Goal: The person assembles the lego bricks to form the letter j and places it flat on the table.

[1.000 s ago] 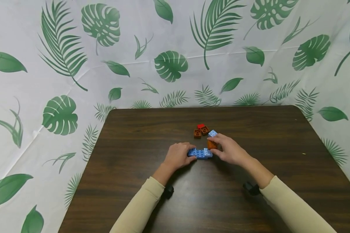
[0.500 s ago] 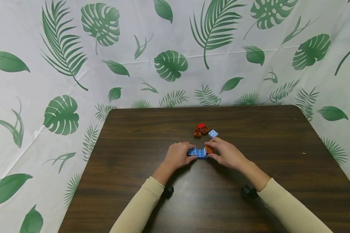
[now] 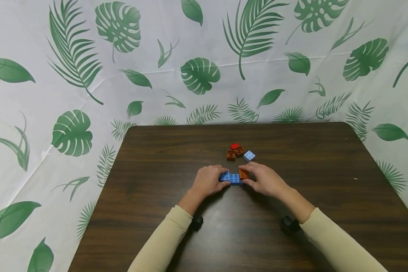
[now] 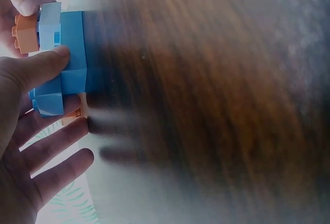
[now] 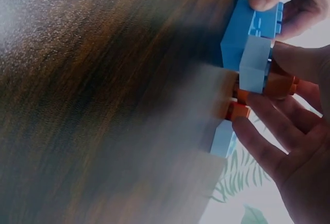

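My left hand (image 3: 206, 182) pinches the left end of a joined row of toy building bricks, thumb in front and fingers behind. In it, a long blue brick (image 4: 73, 44) is lowest, with a blue brick (image 3: 225, 176) on its left end and a light blue brick (image 5: 254, 64) on its right end. My right hand (image 3: 268, 180) pinches a brown-orange brick (image 3: 244, 174) over the light blue one. Some studs show between these two in the wrist views; I cannot tell whether they are fully pressed together. Fingers hide parts of both ends.
Behind the hands lie two brown-orange bricks (image 3: 231, 155), a red brick (image 3: 235, 146) and a loose light blue brick (image 3: 249, 155). The dark wooden table (image 3: 170, 151) meets a leaf-patterned cloth (image 3: 204, 109) at its far edge. A small yellowish scrap (image 3: 355, 178) lies at right.
My right hand has moved left with the brown-orange brick, bringing it over the light blue brick at the row's right end. My left hand keeps its hold in place.
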`<state>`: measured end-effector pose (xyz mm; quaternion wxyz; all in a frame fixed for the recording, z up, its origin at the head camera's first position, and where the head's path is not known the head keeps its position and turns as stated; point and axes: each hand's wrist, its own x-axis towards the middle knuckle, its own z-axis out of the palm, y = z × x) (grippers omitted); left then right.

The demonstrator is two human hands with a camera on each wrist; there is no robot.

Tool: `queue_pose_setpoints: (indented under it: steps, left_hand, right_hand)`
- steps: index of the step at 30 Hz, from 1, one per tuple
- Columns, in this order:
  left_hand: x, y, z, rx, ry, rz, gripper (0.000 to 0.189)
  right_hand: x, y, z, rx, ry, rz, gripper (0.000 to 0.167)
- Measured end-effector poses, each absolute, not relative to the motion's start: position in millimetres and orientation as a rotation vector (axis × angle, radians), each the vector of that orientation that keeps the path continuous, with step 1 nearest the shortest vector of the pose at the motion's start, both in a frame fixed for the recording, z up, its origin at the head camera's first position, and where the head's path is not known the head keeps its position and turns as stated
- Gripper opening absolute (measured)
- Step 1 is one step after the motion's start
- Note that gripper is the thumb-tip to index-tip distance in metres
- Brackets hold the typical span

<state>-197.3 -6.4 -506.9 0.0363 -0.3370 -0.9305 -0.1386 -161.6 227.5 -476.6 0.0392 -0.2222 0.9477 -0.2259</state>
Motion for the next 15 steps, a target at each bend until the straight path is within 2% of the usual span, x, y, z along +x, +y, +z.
queue_pose_setpoints:
  steps: [15]
  left_hand:
    - [-198.2, -6.1, -509.6, -1.042, -2.851, -0.426, 0.043]
  right_hand:
    - [-161.1, 228.8, -474.1, -0.695, 2.898, -0.627, 0.049]
